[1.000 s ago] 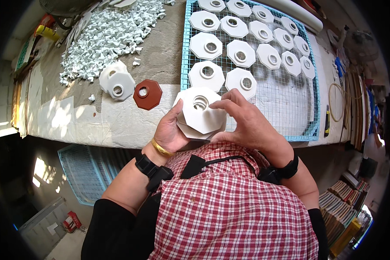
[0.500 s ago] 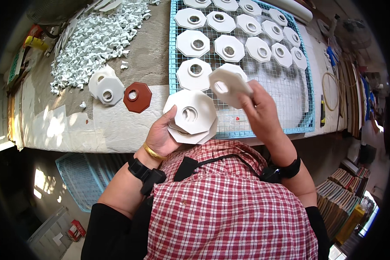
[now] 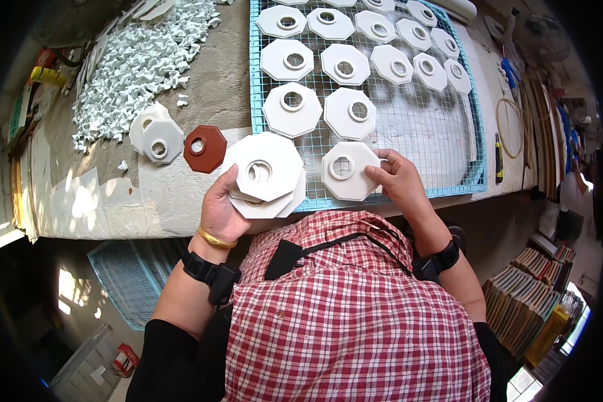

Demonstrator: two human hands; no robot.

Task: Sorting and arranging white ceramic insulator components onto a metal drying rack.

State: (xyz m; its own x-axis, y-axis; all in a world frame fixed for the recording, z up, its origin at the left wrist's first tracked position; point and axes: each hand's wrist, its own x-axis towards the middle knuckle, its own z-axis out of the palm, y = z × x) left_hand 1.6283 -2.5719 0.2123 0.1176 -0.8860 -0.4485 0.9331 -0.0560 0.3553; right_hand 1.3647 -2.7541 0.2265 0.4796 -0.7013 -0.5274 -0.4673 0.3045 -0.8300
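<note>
My left hand [image 3: 222, 209] is closed on a small stack of white octagonal plates [image 3: 280, 164], each with a round hole and raised ring; they overlap unevenly near the table edge. Between the thumb and fingers of my right hand [image 3: 398, 179] is the right edge of a single white octagonal plate [image 3: 363, 175]. That plate is held nearly flat over the front of a blue-framed wire mesh rack [image 3: 422, 144]; whether it touches the mesh I cannot tell. Rows of similar plates lie on the rack, the nearest [image 3: 350, 114] just beyond my right hand's plate.
Left of the rack lie a reddish-brown octagonal plate [image 3: 206, 149] and two overlapping pale ones [image 3: 162, 141]. A heap of small white pieces [image 3: 137, 74] covers the table's far left. A yellow-and-black cutter [image 3: 498, 159] lies right of the rack. More blue mesh racks [image 3: 130, 278] stand below the table.
My right hand has lowered its plate from a tilted, raised position to nearly flat over the rack's front. My left hand and its stack have shifted left. The whole view has moved slightly.
</note>
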